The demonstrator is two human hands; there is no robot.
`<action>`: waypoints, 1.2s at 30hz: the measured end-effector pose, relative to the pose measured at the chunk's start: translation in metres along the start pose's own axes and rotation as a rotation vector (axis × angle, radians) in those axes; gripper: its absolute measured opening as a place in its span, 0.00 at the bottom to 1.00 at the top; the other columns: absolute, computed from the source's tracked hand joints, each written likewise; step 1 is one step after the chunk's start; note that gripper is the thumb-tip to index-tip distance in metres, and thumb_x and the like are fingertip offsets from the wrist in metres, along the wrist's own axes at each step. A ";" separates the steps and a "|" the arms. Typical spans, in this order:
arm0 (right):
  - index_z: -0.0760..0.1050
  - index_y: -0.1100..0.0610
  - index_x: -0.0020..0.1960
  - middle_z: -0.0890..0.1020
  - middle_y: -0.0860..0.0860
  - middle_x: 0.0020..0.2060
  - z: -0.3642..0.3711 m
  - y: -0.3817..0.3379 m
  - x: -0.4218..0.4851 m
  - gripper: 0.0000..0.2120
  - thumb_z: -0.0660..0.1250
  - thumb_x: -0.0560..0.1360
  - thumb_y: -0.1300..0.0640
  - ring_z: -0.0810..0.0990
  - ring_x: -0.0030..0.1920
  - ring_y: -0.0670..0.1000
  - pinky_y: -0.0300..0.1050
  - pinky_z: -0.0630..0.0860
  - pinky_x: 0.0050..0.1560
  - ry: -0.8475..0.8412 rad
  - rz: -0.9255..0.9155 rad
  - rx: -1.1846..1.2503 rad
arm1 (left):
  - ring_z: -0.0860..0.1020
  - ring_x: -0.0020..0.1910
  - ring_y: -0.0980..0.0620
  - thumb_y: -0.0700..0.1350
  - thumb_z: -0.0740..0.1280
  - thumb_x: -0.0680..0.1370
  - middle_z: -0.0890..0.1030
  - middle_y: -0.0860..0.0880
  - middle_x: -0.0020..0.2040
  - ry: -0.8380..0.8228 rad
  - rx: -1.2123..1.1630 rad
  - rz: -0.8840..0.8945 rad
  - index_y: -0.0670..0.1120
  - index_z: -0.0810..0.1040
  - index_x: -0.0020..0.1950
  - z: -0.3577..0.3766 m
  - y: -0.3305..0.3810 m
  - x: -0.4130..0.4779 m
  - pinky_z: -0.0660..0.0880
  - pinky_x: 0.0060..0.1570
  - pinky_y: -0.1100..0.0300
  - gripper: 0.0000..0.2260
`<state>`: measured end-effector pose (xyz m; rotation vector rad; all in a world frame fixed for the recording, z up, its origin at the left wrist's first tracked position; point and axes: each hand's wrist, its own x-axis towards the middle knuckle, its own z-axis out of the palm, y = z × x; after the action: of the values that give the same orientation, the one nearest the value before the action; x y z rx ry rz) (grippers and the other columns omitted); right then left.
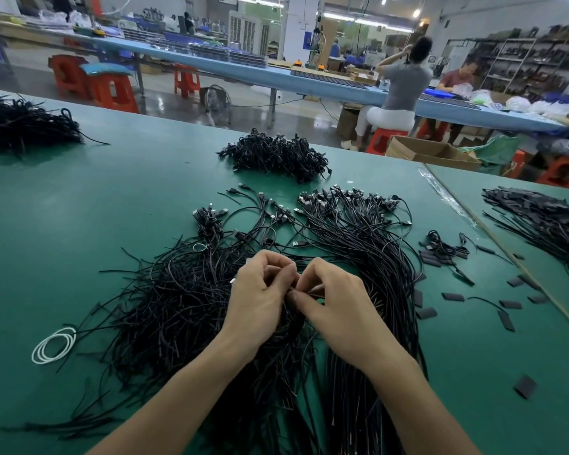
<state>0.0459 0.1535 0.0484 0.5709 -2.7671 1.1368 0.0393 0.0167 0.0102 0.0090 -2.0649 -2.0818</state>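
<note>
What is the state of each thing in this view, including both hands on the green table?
Left hand: fingers curled, pinching a thin black cable.
Right hand: pinching the same cable.
Loose black cable pile: spread out, untied.
Far black cable heap: bundled, stacked.
White coiled cord loop: lying flat, untouched.
Brown cardboard box: open.

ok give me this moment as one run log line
left hand: pinches black cable | right hand: pinches same cable | place: over loose cable pile on green table
</note>
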 end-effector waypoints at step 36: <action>0.81 0.50 0.42 0.84 0.45 0.34 -0.008 0.008 0.012 0.06 0.74 0.73 0.60 0.82 0.34 0.45 0.35 0.77 0.41 -0.020 -0.142 0.219 | 0.60 0.17 0.58 0.69 0.58 0.77 0.64 0.53 0.24 -0.558 -0.214 -0.359 0.48 0.79 0.39 -0.025 0.001 -0.005 0.57 0.17 0.70 0.26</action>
<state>0.0317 0.1609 0.0515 0.7914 -2.5860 1.4165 0.0479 -0.0069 0.0096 -0.2857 -2.2447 -2.7737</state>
